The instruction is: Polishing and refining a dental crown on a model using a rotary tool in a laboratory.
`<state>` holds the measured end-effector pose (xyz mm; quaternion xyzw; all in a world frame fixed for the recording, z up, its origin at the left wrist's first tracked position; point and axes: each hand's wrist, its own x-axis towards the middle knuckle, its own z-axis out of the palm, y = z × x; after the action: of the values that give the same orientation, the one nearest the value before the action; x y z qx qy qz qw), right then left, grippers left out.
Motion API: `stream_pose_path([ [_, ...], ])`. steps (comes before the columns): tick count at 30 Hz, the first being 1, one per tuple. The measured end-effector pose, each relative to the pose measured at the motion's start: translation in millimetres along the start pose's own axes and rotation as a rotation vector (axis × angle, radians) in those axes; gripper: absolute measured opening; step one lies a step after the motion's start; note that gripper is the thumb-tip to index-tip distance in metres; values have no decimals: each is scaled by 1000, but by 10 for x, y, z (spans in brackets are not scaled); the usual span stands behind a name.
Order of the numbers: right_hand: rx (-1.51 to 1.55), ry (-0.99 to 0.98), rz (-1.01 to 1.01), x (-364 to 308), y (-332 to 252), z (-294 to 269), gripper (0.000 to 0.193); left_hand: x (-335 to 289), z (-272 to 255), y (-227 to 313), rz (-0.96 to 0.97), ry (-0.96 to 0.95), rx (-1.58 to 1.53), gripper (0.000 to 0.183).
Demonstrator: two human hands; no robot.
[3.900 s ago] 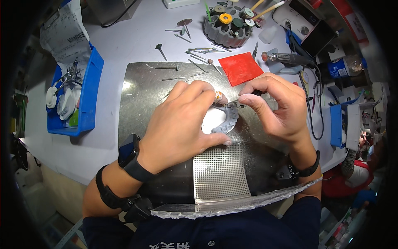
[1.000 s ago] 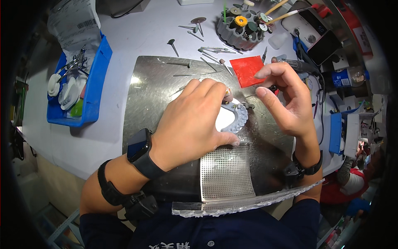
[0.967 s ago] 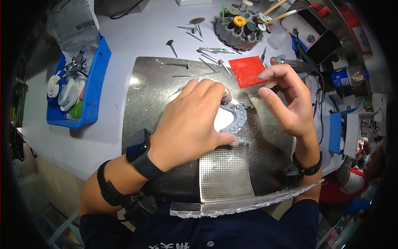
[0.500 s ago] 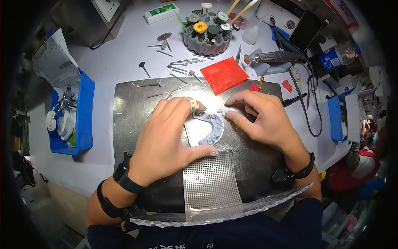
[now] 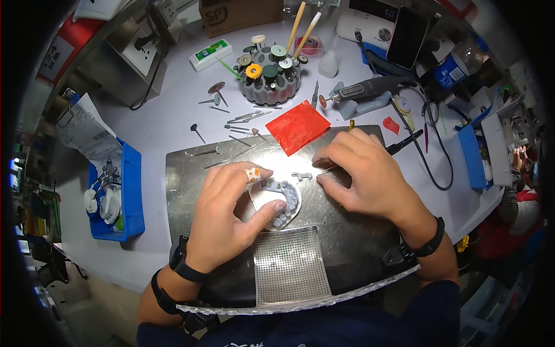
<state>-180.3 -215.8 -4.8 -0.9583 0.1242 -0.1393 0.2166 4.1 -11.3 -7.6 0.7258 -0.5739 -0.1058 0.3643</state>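
Observation:
My left hand [image 5: 222, 211] is closed on a dental model [image 5: 292, 199], a pale base carrying a grey horseshoe arch of teeth. Its thumb lies across the arch and its fingers curl over the far side, covering part of the model. An orange-patterned bandage [image 5: 252, 174] wraps one finger. A small grey, irregular dental framework piece [image 5: 302, 176] lies on the dark metal plate [image 5: 347, 231] just beyond the model. To the right of that piece, my right hand [image 5: 370, 179] hovers open, thumb and index finger apart with nothing visible between them.
Loose burs [image 5: 245, 117] and a red packet [image 5: 298, 127] lie beyond the plate. Behind them stands a round bur holder [image 5: 269, 87]. A handpiece [image 5: 370, 88] rests at right with its cable. Blue bins [image 5: 133, 191] flank the table; a perforated metal sheet [image 5: 292, 266] is in front.
The small grey piece has left my right fingertips and lies on the plate. My left thumb has moved onto the arch. The whole view has shifted, showing more of the table's back.

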Motion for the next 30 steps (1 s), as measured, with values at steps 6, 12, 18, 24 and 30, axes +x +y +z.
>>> stream_pose_path([
  [6,-46,112,-125,64,-5,163,17,34,2,10,46,88,-28,32],
  [12,367,273,-278,146,-204,105,18,-3,26,90,53,169,-149,30],
  [18,795,191,-177,75,-346,213,20,-36,39,41,199,133,-464,29],
  [24,18,366,-86,314,81,-160,42,-138,-58,94,-278,121,-944,20],
  [30,-432,329,170,382,995,-209,38,-17,2,52,-165,160,-674,22],
])
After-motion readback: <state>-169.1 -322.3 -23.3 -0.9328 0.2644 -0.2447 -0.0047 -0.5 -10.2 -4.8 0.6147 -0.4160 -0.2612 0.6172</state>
